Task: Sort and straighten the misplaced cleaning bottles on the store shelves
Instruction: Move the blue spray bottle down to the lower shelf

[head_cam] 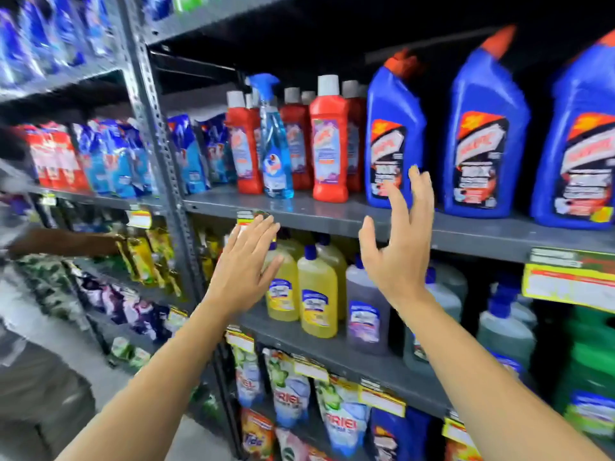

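Observation:
A light blue spray bottle stands among several red bottles with grey caps on the upper grey shelf. Right of them stand three big blue bottles with orange caps. Below are yellow bottles and a purple bottle. My left hand is raised open, fingers together, in front of the yellow bottles, just under the shelf edge. My right hand is raised open with fingers spread, its fingertips in front of the leftmost blue bottle. Neither hand holds anything.
A grey upright post divides this rack from the left one, which holds blue and red refill pouches. Another person's arm reaches into the left rack. Detergent pouches fill the bottom shelf. Green bottles stand at the lower right.

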The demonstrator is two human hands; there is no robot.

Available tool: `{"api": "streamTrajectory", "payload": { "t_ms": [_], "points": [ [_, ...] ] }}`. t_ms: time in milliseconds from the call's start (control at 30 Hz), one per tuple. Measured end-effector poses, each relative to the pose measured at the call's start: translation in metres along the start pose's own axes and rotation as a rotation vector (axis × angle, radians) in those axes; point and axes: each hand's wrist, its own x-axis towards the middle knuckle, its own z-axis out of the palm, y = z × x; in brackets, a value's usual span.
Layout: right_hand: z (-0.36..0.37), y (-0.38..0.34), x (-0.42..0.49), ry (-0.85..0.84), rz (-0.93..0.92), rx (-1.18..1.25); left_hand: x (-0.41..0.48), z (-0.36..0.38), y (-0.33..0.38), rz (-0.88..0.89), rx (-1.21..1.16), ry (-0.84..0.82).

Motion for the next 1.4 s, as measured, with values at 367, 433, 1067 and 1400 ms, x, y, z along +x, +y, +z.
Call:
{"api": "streamTrajectory", "payload": {
  "t_ms": [367,433,1067,1400],
  "points": [
    [0.126,-0.039,0.012,-0.139,0.057,0.021,0.003,0.001,-0.112,-0.017,0.087,-0.007],
    [0.152,-0.036,0.022,-0.161,0.056,0.006,0.016,0.010,-0.132,-0.015,0.087,-0.001],
    [0.296,-0.003,0.115,-0.407,0.462,0.001,0.086,0.106,-0.226,-0.066,-0.228,0.181],
    [0.307,0.005,0.121,-0.415,0.725,0.031,0.087,0.113,-0.234,0.004,-0.276,0.277]
  ]
}}
